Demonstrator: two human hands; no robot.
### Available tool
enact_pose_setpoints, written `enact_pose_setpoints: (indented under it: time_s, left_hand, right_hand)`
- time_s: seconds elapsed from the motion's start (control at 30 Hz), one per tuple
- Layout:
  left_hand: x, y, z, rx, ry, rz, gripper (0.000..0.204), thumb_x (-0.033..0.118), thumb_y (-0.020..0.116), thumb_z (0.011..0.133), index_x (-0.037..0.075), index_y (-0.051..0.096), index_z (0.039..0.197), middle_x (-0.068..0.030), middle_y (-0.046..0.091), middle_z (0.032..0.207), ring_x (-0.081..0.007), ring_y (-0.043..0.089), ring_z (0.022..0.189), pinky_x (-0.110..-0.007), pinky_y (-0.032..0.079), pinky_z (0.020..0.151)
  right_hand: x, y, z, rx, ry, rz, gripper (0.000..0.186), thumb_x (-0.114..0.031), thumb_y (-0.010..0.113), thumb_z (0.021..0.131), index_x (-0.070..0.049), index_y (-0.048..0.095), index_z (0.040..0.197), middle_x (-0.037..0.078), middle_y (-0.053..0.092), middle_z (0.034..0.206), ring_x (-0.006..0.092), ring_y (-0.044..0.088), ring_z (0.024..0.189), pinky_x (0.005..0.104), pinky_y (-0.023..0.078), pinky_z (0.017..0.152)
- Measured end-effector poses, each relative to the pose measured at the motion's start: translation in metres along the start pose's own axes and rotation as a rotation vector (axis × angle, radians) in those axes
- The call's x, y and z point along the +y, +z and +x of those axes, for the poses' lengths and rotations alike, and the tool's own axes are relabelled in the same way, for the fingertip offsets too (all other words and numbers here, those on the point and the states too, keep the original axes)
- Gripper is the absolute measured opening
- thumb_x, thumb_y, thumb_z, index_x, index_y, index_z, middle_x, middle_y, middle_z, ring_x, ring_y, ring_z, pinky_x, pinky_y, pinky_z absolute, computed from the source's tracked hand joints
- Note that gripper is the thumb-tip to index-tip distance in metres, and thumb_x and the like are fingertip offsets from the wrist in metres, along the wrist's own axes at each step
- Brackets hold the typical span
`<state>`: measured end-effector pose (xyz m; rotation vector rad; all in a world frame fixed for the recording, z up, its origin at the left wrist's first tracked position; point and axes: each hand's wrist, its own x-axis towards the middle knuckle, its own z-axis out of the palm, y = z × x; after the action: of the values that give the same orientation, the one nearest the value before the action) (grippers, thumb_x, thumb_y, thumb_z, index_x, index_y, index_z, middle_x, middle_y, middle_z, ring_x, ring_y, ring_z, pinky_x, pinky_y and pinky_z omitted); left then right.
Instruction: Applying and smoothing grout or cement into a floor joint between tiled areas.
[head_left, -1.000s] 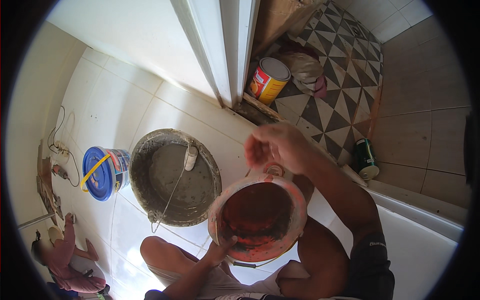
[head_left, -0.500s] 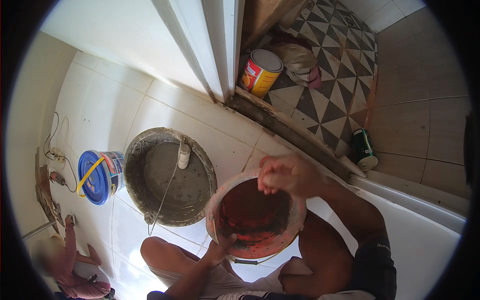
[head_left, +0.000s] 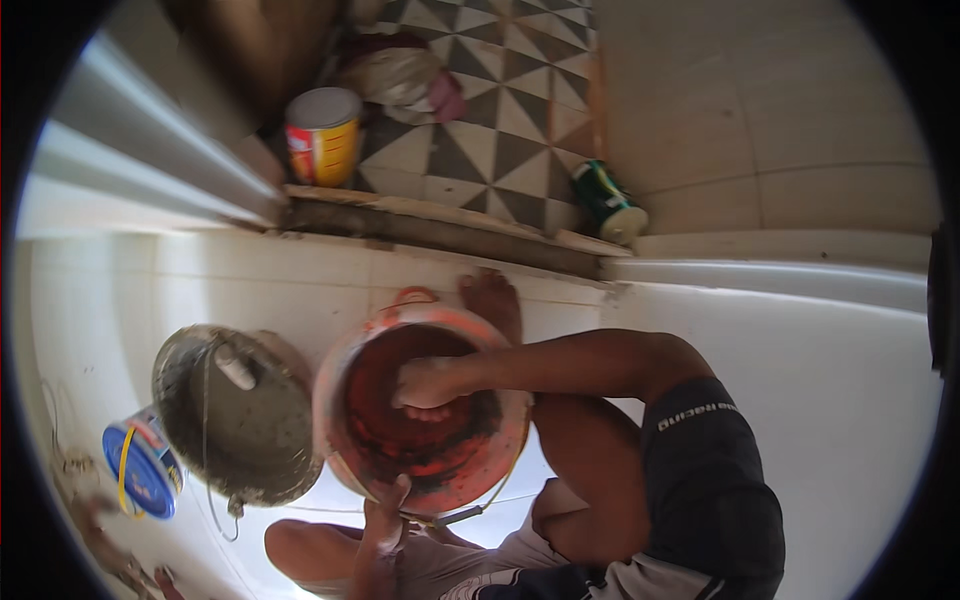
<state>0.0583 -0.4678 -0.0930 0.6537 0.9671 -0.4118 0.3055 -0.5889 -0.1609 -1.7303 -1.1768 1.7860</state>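
Note:
A red-orange bucket (head_left: 495, 455), smeared pale and tilted toward me, rests between my legs. Along its near rim my left hand (head_left: 385, 512) grips it, thumb over the edge and the other fingers out of sight beneath. My right hand (head_left: 428, 386) hangs over the bucket's opening with its fingers curled together; anything inside them is hidden. The bucket's inner wall has dark patches, and its wire handle (head_left: 462, 516) with a grip droops on the near side. To its left, almost touching, stands a black tub (head_left: 262, 495) of grey wet cement, with a pale roller-like piece (head_left: 235, 368) at its far rim.
A white bucket with a blue lid (head_left: 150, 480) and yellow handle is at the far left. Beyond a raised doorway sill (head_left: 430, 228) are a yellow-and-red can (head_left: 325, 140), a crumpled cloth (head_left: 400, 75) and a green bottle (head_left: 605, 200). A blurred person's hand (head_left: 165, 580) shows at lower left.
My right hand has dropped from above the far rim into the bucket's opening. The view has turned, so the tub and doorway sit further left. My left hand keeps its hold on the rim.

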Motion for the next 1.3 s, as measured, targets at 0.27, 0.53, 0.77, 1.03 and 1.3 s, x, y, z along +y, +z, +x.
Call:
enact_pose_setpoints:
  time_s: [0.27, 0.53, 0.77, 1.03, 1.3]
  left_hand:
    - [0.001, 0.004, 0.000, 0.053, 0.020, -0.018, 0.059, 0.013, 0.071, 0.095, 0.003, 0.045, 0.147, -0.0084, 0.061, 0.131, -0.0214, 0.065, 0.110, -0.039, 0.056, 0.091]
    - [0.003, 0.008, 0.002, 0.059, -0.017, -0.037, 0.053, 0.015, 0.071, 0.094, 0.004, 0.050, 0.141, -0.0073, 0.065, 0.120, -0.0189, 0.068, 0.099, -0.035, 0.059, 0.078]
    - [0.009, 0.015, 0.000, 0.068, 0.009, 0.029, 0.045, 0.017, 0.071, 0.094, 0.005, 0.055, 0.134, -0.0039, 0.067, 0.109, -0.0142, 0.068, 0.071, -0.026, 0.054, 0.052]
    - [0.006, 0.037, 0.000, -0.034, 0.141, 0.147, 0.031, 0.012, 0.067, 0.097, 0.004, 0.060, 0.126, -0.0042, 0.066, 0.110, -0.0151, 0.067, 0.094, -0.033, 0.055, 0.079]
    - [0.011, 0.077, -0.014, -0.001, 0.065, -0.066, 0.032, 0.007, 0.065, 0.098, 0.001, 0.059, 0.129, -0.0045, 0.064, 0.116, -0.0138, 0.061, 0.101, -0.032, 0.052, 0.091]
  right_hand:
    - [-0.047, -0.096, -0.101, 0.087, -0.164, 1.258, 0.040, -0.030, 0.056, 0.102, 0.000, 0.067, 0.076, 0.010, 0.064, 0.070, 0.0189, 0.064, 0.059, 0.0332, 0.051, 0.051]
    - [0.076, -0.106, -0.223, 0.790, 0.324, 0.825, 0.037, -0.033, 0.060, 0.101, 0.002, 0.071, 0.094, 0.018, 0.073, 0.086, 0.0293, 0.073, 0.076, 0.0414, 0.059, 0.069]
    - [0.100, -0.052, -0.253, 1.044, 0.818, -0.117, 0.029, -0.030, 0.059, 0.100, -0.006, 0.073, 0.109, 0.016, 0.074, 0.104, 0.0323, 0.071, 0.104, 0.0438, 0.054, 0.093]
    - [-0.019, -0.049, -0.168, 0.519, 0.049, 0.304, 0.033, -0.034, 0.064, 0.100, -0.004, 0.072, 0.110, 0.012, 0.074, 0.099, 0.0196, 0.071, 0.095, 0.0342, 0.054, 0.085]
    - [0.007, -0.017, -0.054, 0.176, 0.318, -0.167, 0.045, -0.038, 0.055, 0.102, 0.005, 0.069, 0.105, 0.022, 0.073, 0.100, 0.0342, 0.072, 0.098, 0.0470, 0.056, 0.090]
